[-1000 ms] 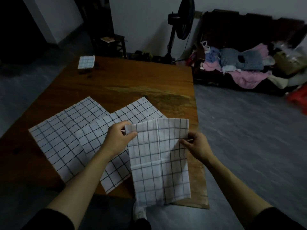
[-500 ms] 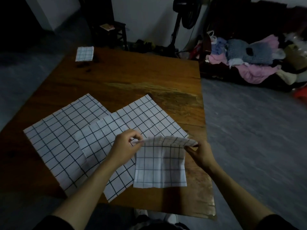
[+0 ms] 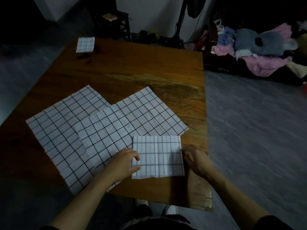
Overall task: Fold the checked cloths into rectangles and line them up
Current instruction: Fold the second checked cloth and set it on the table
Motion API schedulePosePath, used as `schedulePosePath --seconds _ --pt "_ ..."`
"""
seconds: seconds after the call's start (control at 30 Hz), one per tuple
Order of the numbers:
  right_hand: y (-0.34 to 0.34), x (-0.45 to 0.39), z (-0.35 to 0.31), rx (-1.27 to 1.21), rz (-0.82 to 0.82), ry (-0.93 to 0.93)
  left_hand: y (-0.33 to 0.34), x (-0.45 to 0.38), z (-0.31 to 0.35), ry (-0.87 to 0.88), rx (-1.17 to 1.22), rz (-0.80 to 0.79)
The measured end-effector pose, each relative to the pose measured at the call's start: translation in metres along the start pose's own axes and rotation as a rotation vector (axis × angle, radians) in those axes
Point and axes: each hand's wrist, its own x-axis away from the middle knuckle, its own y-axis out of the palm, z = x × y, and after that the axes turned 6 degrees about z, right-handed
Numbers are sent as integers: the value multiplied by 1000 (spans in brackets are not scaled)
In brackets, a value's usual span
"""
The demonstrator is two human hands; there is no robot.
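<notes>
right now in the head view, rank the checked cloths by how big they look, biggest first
1-2. Left unfolded cloth and middle unfolded cloth: alike, overlapping, so unranked.
3. Folded cloth between the hands.
4. Folded cloth at the far corner, though distance shrinks it.

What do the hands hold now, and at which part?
The left hand pinches the folded cloth at its left edge; the right hand touches its right edge.

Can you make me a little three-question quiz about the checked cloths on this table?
1. How many checked cloths are on the wooden table?
2. True or false: the left hand touches the cloth folded in front of the person.
3. Where does the small folded cloth lie: a) far left corner, b) floor, c) chair?

Key: 1. Four. 2. True; the right hand is at its other edge. 3. a.
</notes>
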Motion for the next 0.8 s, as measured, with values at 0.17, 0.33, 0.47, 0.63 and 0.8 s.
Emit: schedulePosePath --seconds 0.17,0.33,0.47,0.63,0.8 --pt "3 -11 -19 38 5 52 5 -25 -1 62 31 43" --pt "4 -13 -35 48 81 97 13 -50 -6 84 -8 70" --pt "12 -9 -33 24 92 131 23 -63 -1 112 -100 50" --pt "32 -23 -37 64 33 56 39 -72 14 217 -207 30" --pt "65 -43 -47 180 -122 -66 54 -77 32 185 -373 11"
